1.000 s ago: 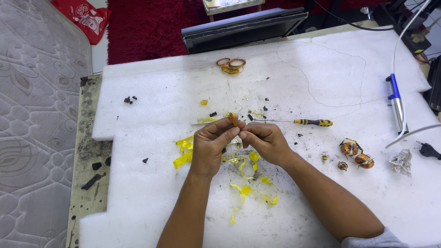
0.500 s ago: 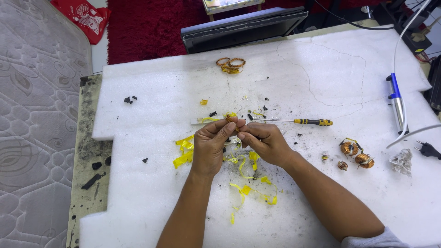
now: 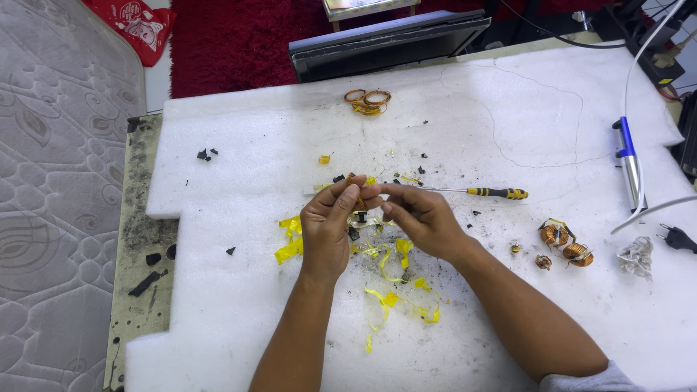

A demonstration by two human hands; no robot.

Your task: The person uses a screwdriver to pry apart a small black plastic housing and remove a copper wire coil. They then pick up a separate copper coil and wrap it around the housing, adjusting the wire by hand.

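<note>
While a person is leaning over a white foam pad [image 3: 239, 138] that is covering the table, both bare hands are meeting near its middle. The left hand [image 3: 328, 229] is pinching a small yellow-wrapped part [image 3: 359, 196] between thumb and fingertips, closed tightly on it. The right hand [image 3: 420, 218] is reaching in from the right, its thumb and forefinger closing on the same part or on a strip coming off it; which of the two is too small to tell. The part is sitting between the two sets of fingertips, just above the pad, with its long side running roughly left to right, so both hands are equally near it.

Torn yellow tape scraps [image 3: 396, 279] are lying under and below the hands, with another clump [image 3: 290, 239] just left of the left hand. A screwdriver [image 3: 479, 192] with a yellow and black handle is lying just beyond the right hand, shaft pointing left towards the fingers. Copper wire coils [image 3: 565, 243] are resting well to the right, and thin copper rings [image 3: 368, 100] are sitting near the far edge. A blue-handled tool [image 3: 629, 160] is lying at the far right. No containers are showing on the pad.
</note>
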